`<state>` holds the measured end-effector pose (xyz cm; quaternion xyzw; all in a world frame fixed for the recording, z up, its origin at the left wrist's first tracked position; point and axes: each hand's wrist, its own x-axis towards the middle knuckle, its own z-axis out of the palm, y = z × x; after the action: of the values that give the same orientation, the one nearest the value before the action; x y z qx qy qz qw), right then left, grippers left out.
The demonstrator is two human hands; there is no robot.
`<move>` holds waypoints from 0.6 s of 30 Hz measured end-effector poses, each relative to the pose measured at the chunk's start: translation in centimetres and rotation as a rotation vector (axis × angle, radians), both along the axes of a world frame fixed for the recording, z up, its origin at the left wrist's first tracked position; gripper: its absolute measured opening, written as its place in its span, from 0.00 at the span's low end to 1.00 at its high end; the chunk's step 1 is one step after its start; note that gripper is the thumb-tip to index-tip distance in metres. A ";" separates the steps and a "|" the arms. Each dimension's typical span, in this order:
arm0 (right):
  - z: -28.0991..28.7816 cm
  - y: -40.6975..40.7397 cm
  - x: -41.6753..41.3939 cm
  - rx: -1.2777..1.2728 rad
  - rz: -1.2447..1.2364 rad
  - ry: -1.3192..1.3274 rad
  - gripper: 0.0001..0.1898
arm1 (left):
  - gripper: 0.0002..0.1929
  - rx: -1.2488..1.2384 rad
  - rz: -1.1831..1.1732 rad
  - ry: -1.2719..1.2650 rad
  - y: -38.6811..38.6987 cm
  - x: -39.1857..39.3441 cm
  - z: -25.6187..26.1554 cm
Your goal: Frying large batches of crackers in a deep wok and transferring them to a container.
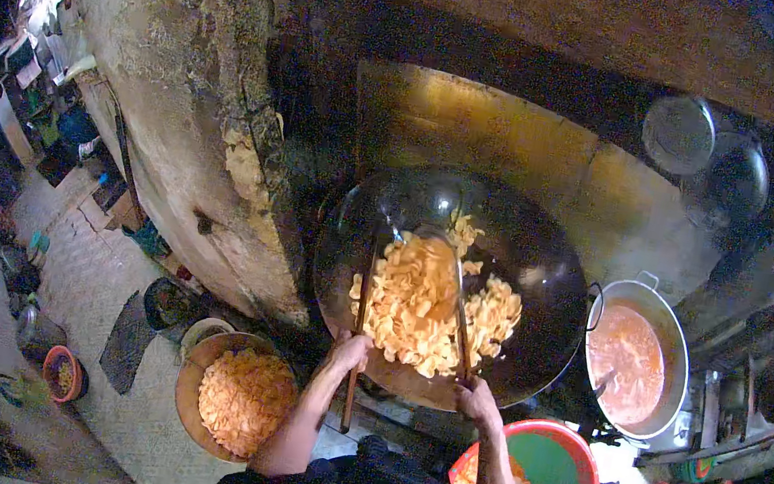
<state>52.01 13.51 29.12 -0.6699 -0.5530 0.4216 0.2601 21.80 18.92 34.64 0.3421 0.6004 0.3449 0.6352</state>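
A large dark wok (540,327) lies before me with a heap of pale, curled snack pieces (397,320) inside it. My left hand (349,351) grips the wooden handle of a long utensil (368,277) at the wok's near left rim. On the near right side, my right hand (481,401) is closed around the handle of a second long utensil (463,315), whose metal shaft reaches into the heap. The working ends of both utensils are partly hidden among the pieces.
Right of the wok stands a metal pot (673,378) of reddish frothy liquid. A red-rimmed green tub (566,476) holds orange pieces below my right forearm. A wide basin (189,385) of orange pieces sits at lower left. A thick, worn wall (181,57) rises left of the wok.
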 end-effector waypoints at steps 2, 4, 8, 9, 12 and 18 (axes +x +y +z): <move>0.7 -2.8 1.1 0.185 -0.021 -0.228 0.18 | 0.11 -0.005 0.035 -0.078 -1.4 0.0 1.9; 7.4 -4.7 -0.1 0.158 -0.011 -0.267 0.21 | 0.13 -0.002 0.126 -0.125 -2.5 -2.1 2.2; 15.6 -9.0 3.2 0.193 0.040 -0.409 0.17 | 0.08 0.033 0.084 -0.028 -2.3 -3.6 2.1; 18.2 -9.3 2.6 0.196 0.024 -0.391 0.13 | 0.08 0.030 0.122 0.091 -3.2 -4.7 3.7; 22.3 -10.6 3.5 0.074 0.075 -0.608 0.12 | 0.07 0.053 0.108 0.043 -4.2 -6.8 1.4; 24.9 -11.4 5.5 -0.093 0.061 -0.831 0.14 | 0.08 -0.033 0.114 0.143 -8.0 -3.8 1.8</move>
<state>57.48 2.07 54.07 -0.7774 -0.6108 0.1473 -0.0281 17.95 10.92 36.40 0.3209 0.6684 0.3452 0.5754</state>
